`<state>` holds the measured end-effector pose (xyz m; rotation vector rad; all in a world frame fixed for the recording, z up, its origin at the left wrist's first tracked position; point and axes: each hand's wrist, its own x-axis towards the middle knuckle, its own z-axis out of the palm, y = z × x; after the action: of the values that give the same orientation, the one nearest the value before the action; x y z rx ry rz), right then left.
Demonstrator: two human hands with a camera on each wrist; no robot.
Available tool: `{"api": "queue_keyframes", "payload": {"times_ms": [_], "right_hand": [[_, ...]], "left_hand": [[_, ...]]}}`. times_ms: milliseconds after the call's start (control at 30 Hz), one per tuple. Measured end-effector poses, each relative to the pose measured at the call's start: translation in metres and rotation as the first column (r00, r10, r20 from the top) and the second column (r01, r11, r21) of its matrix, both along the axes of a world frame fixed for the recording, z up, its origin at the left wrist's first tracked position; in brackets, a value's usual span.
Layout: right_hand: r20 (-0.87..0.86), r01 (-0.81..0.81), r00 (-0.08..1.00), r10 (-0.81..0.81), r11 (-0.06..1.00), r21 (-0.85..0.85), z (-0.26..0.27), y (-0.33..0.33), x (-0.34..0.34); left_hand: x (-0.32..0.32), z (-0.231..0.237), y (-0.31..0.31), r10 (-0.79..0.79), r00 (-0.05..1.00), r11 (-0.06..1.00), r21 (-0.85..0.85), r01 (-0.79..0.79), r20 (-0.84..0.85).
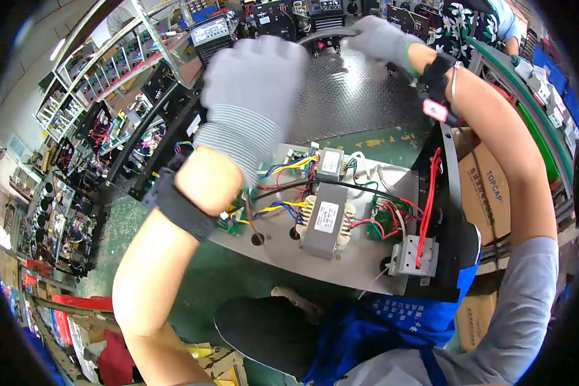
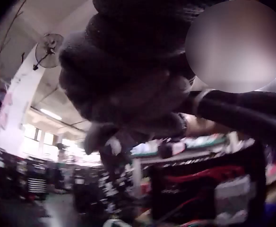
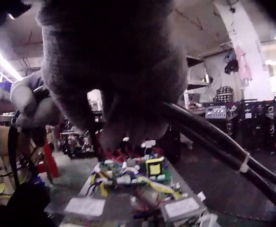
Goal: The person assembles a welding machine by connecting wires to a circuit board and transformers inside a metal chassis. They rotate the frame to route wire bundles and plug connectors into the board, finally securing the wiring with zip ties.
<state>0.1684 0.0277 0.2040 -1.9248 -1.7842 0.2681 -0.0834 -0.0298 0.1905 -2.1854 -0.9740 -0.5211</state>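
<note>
Both gloved hands are up and well apart, fingers curled tight around the black cables (image 3: 213, 135): the left hand (image 1: 254, 83) on one stretch, the right hand (image 1: 381, 45) on another. The cables arc between the two fists, paired up, with a pale tie (image 3: 245, 162) cinched round them. Below the hands sits a grey metal plate (image 1: 283, 253), carrying a large labelled transformer (image 1: 327, 222), a smaller one, and red wires (image 1: 429, 206) at one end.
</note>
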Motion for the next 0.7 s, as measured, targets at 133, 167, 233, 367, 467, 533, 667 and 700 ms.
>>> {"api": "queue_keyframes", "payload": {"times_ms": [133,167,233,367,467,533,667,700], "right_hand": [[-0.099,0.200,0.976,-0.194,0.978,0.059,-0.001,0.020,0.067],[-0.067,0.213,0.975,-0.211,0.976,0.034,0.001,0.011,0.065],[0.026,0.049,0.999,-0.048,0.998,-0.040,-0.004,-0.003,0.061],[0.362,-0.168,0.921,0.143,0.985,0.038,-0.016,-0.019,0.049],[0.139,-0.005,0.990,0.007,1.000,-0.014,-0.001,-0.023,0.041],[0.137,0.079,0.987,-0.082,0.996,0.029,0.008,-0.013,0.051],[0.221,0.145,0.969,-0.115,0.981,-0.127,0.016,-0.016,0.055],[0.325,0.130,0.944,-0.054,0.967,-0.217,0.013,-0.008,0.057]], "left_hand": [[0.073,-0.041,-0.014,-0.334,0.909,0.826,-0.542,0.155,-0.249],[0.093,-0.058,-0.016,-0.369,0.877,0.747,-0.660,0.083,-0.308],[0.124,-0.119,0.000,-0.479,0.830,0.664,-0.737,0.130,-0.286],[0.144,-0.133,0.006,-0.480,0.713,0.714,-0.699,-0.020,-0.511],[0.119,-0.120,0.013,-0.375,0.889,0.660,-0.749,0.056,-0.263],[0.080,-0.123,0.038,-0.171,0.947,0.443,-0.838,0.319,0.271],[-0.017,-0.109,0.025,0.433,0.506,0.023,-0.571,0.821,0.746],[-0.027,-0.108,0.006,0.411,0.481,0.139,-0.574,0.807,0.775]]}}
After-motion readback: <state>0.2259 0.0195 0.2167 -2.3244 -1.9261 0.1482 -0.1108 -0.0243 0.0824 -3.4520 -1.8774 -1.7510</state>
